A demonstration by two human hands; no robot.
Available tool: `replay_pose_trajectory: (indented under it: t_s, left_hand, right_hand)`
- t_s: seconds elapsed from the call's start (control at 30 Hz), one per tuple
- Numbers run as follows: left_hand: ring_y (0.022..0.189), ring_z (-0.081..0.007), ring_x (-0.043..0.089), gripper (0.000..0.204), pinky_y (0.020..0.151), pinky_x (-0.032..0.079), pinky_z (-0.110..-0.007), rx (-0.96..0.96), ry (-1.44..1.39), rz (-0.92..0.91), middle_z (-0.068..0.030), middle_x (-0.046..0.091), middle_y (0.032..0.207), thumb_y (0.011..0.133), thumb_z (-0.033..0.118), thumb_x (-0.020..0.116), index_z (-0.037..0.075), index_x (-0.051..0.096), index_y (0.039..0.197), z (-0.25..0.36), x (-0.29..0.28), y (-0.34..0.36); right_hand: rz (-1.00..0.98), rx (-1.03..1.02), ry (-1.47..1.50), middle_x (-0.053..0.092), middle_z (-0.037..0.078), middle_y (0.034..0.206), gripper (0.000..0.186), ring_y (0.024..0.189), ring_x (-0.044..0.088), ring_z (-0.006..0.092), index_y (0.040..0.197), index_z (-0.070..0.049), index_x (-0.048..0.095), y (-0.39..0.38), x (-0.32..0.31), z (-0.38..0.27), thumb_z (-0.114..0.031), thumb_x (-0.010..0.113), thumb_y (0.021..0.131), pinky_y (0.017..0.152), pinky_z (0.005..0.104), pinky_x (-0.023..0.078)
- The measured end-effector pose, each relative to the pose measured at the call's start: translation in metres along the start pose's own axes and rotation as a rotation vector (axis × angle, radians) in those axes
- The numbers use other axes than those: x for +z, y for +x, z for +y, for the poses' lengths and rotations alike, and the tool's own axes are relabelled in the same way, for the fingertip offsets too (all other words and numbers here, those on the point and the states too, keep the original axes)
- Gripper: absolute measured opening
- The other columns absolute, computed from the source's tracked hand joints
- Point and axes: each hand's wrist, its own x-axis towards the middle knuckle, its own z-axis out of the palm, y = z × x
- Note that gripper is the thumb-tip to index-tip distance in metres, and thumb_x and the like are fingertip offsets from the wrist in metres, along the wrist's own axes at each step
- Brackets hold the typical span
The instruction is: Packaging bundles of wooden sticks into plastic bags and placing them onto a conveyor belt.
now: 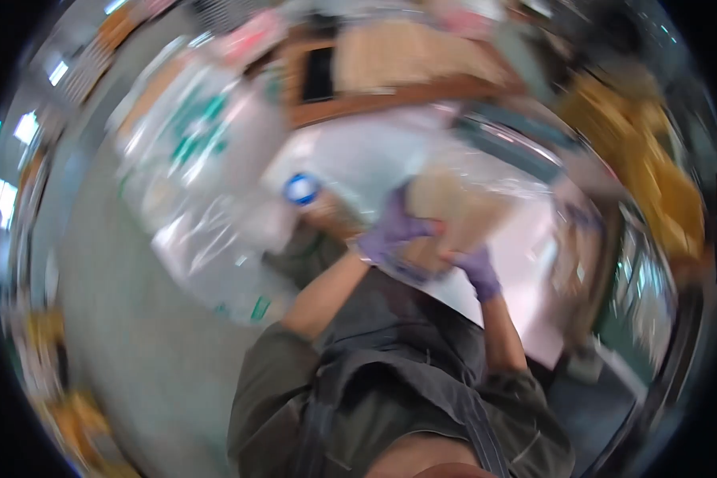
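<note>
A tan bundle of what look like thin sticks (466, 203), smeared by motion, spans the space between my two hands; a clear, shiny film seems to lie about its far end. My left hand (394, 227), in a purple glove with the fingertips showing, is closed around its left side. Lower on the right, my right hand (478, 271), gloved the same way, pinches its near edge. Below both is a white work surface (358, 155). Left of my left hand is a round blue-and-white thing (301, 190) whose kind I cannot make out.
A wooden tray (374, 99) at the far side holds tan sticks and a black item. Clear plastic bags with green print (207, 183) bulge on the left. Yellow sheeting (645, 159) hangs at the far right. A grey box-like thing (510, 143) lies beyond the bundle.
</note>
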Motion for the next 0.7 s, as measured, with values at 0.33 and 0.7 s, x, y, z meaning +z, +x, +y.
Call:
replay_pose_trajectory:
  t_s: [0.33, 0.7]
  left_hand:
    - [0.078, -0.0293, 0.056, 0.022, 0.072, 0.044, -0.038, -0.165, 1.868, 1.033, -0.0142, 0.059, 0.086, 0.071, 0.025, 0.062, 0.008, 0.057, 0.083, 0.101, -0.279, -0.220]
    - [0.066, -0.0338, 0.056, 0.040, 0.069, 0.044, -0.039, -0.812, 1.195, 0.351, -0.0203, 0.057, 0.065, 0.076, 0.036, 0.052, -0.001, 0.059, 0.062, 0.110, -0.262, -0.299]
  right_hand:
    - [-0.027, -0.386, 0.049, 0.052, 0.006, 0.080, 0.037, 0.071, 0.050, 0.0136, 0.091, -0.002, 0.052, 0.024, 0.185, -0.037, -0.022, 0.068, 0.065, 0.063, 0.0285, 0.044]
    - [-0.055, -0.668, 0.245, 0.054, 0.010, 0.095, 0.057, 0.084, 0.052, 0.0181, 0.103, 0.001, 0.049, 0.061, 0.335, -0.103, -0.016, 0.078, 0.056, 0.075, 0.0330, 0.043]
